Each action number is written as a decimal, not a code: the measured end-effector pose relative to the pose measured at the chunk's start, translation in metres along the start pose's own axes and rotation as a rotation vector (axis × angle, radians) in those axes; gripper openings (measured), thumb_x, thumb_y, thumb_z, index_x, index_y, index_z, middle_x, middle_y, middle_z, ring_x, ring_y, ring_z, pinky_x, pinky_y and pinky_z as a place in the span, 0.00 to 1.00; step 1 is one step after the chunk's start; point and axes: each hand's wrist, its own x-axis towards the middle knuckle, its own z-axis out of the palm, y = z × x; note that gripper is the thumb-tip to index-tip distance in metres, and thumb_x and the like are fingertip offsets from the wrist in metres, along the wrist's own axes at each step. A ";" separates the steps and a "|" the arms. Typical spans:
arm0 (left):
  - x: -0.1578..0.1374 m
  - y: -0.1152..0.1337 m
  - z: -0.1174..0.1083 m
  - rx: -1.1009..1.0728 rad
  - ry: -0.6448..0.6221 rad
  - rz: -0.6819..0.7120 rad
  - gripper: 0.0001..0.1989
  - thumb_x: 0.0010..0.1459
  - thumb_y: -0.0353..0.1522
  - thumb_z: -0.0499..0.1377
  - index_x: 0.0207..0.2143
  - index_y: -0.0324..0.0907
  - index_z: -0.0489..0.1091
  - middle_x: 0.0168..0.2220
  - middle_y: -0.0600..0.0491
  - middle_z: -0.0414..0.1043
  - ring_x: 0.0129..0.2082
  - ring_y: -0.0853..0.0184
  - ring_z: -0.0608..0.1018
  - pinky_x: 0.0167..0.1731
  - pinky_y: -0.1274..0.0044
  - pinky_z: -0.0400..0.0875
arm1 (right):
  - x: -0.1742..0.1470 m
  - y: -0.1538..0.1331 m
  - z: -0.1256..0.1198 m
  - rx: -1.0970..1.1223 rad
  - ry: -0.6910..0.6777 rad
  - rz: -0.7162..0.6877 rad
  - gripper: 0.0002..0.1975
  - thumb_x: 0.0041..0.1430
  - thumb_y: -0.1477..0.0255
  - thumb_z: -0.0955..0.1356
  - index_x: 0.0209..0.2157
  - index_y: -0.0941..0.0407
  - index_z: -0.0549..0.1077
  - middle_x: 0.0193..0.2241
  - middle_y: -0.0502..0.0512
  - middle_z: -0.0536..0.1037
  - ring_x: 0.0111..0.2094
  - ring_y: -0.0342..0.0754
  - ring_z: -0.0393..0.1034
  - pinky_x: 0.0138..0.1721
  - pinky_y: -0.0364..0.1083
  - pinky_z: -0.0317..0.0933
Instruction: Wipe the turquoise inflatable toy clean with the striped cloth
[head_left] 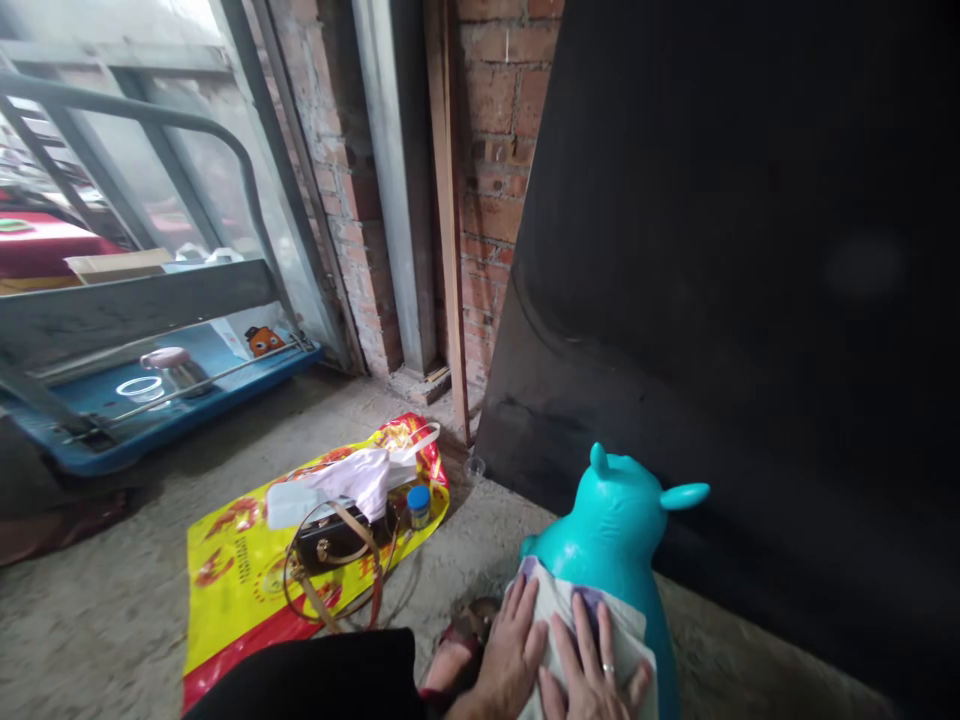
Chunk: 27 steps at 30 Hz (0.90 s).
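A turquoise inflatable animal toy [621, 520] with rounded ears stands on the floor, its head facing the black panel. Across its back lies a whitish cloth [626, 615] with purplish patches. Flat on the cloth's left part, my left hand [514, 645] rests with its fingers stretched out. Beside it, my right hand [592, 665] presses on the cloth with fingers spread, a ring on one of them. Neither hand grips anything. The lower part of the toy is cut off by the frame's bottom edge.
A yellow and red plastic sheet [225, 610] lies left, bearing a black handbag [330, 540], a pale cloth [364, 478] and a blue-lidded jar [418, 507]. A blue platform trolley [225, 385] stands behind. A large black panel [712, 300] leans at right.
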 end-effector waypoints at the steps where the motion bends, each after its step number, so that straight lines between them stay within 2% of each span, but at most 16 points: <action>1: 0.012 0.006 -0.004 -0.012 -0.016 0.003 0.36 0.63 0.51 0.42 0.67 0.41 0.50 0.71 0.48 0.43 0.70 0.60 0.48 0.69 0.63 0.45 | 0.011 0.003 0.000 0.001 -0.014 0.010 0.25 0.62 0.60 0.60 0.61 0.42 0.63 0.67 0.51 0.50 0.68 0.68 0.36 0.55 0.84 0.35; 6: 0.060 0.016 -0.012 -0.035 -0.058 0.021 0.37 0.63 0.50 0.43 0.67 0.36 0.50 0.71 0.45 0.45 0.70 0.61 0.48 0.69 0.70 0.42 | 0.047 0.007 -0.008 0.003 -0.015 0.056 0.25 0.66 0.62 0.56 0.64 0.43 0.58 0.69 0.48 0.41 0.69 0.64 0.24 0.57 0.82 0.36; 10: 0.065 0.021 -0.011 -0.051 -0.052 -0.015 0.36 0.64 0.47 0.42 0.66 0.34 0.50 0.70 0.45 0.46 0.70 0.61 0.47 0.68 0.72 0.40 | 0.056 0.007 -0.028 0.018 -0.059 0.039 0.25 0.66 0.63 0.56 0.65 0.42 0.55 0.70 0.47 0.40 0.69 0.62 0.21 0.58 0.80 0.35; 13: 0.046 0.025 -0.011 -0.060 -0.034 -0.078 0.35 0.64 0.45 0.42 0.66 0.34 0.50 0.70 0.46 0.46 0.70 0.62 0.48 0.68 0.75 0.41 | 0.049 0.007 -0.040 0.019 -0.084 0.015 0.26 0.66 0.63 0.57 0.64 0.43 0.56 0.70 0.48 0.39 0.69 0.62 0.22 0.59 0.79 0.33; 16: 0.003 0.017 -0.005 -0.065 -0.004 -0.137 0.35 0.63 0.47 0.42 0.66 0.36 0.52 0.70 0.47 0.47 0.70 0.62 0.50 0.68 0.72 0.43 | 0.018 0.004 -0.035 0.033 -0.095 -0.058 0.27 0.64 0.61 0.59 0.64 0.43 0.57 0.69 0.49 0.40 0.70 0.63 0.27 0.58 0.80 0.28; 18: -0.033 0.004 0.005 -0.068 0.031 -0.165 0.35 0.62 0.49 0.41 0.66 0.40 0.53 0.70 0.49 0.48 0.70 0.62 0.51 0.69 0.69 0.45 | -0.012 0.002 -0.023 0.066 -0.099 -0.139 0.27 0.62 0.59 0.62 0.63 0.41 0.59 0.68 0.49 0.45 0.69 0.66 0.34 0.58 0.81 0.26; 20: -0.065 -0.010 0.018 -0.082 0.131 -0.176 0.34 0.61 0.51 0.42 0.65 0.47 0.56 0.70 0.53 0.50 0.70 0.64 0.52 0.69 0.70 0.45 | -0.040 0.000 -0.008 0.091 -0.085 -0.172 0.23 0.64 0.62 0.61 0.60 0.37 0.62 0.66 0.47 0.53 0.67 0.66 0.45 0.59 0.81 0.26; 21: -0.077 -0.016 0.024 -0.080 0.140 -0.189 0.34 0.61 0.51 0.42 0.64 0.45 0.57 0.69 0.51 0.51 0.69 0.62 0.53 0.69 0.68 0.45 | -0.050 0.000 -0.002 0.097 -0.073 -0.160 0.22 0.65 0.65 0.59 0.59 0.36 0.63 0.65 0.46 0.56 0.66 0.64 0.50 0.60 0.80 0.26; 23: -0.087 -0.022 0.030 -0.104 0.154 -0.187 0.35 0.61 0.52 0.42 0.63 0.43 0.59 0.69 0.50 0.52 0.69 0.61 0.53 0.69 0.68 0.44 | -0.056 0.002 0.003 0.120 -0.087 -0.159 0.22 0.66 0.67 0.57 0.58 0.35 0.64 0.64 0.45 0.59 0.65 0.63 0.53 0.61 0.78 0.26; 25: -0.079 -0.020 0.029 -0.171 0.176 -0.193 0.35 0.61 0.52 0.43 0.63 0.43 0.60 0.69 0.49 0.53 0.69 0.61 0.54 0.69 0.68 0.45 | -0.046 0.006 -0.002 0.173 -0.168 -0.228 0.23 0.64 0.60 0.62 0.60 0.37 0.63 0.65 0.47 0.55 0.66 0.66 0.48 0.60 0.80 0.24; 27: -0.059 -0.016 0.022 -0.237 0.197 -0.219 0.34 0.61 0.52 0.44 0.63 0.43 0.59 0.68 0.49 0.55 0.68 0.61 0.56 0.69 0.69 0.48 | -0.023 0.008 -0.014 0.227 -0.224 -0.303 0.29 0.59 0.51 0.65 0.62 0.39 0.61 0.67 0.48 0.49 0.68 0.68 0.41 0.58 0.80 0.20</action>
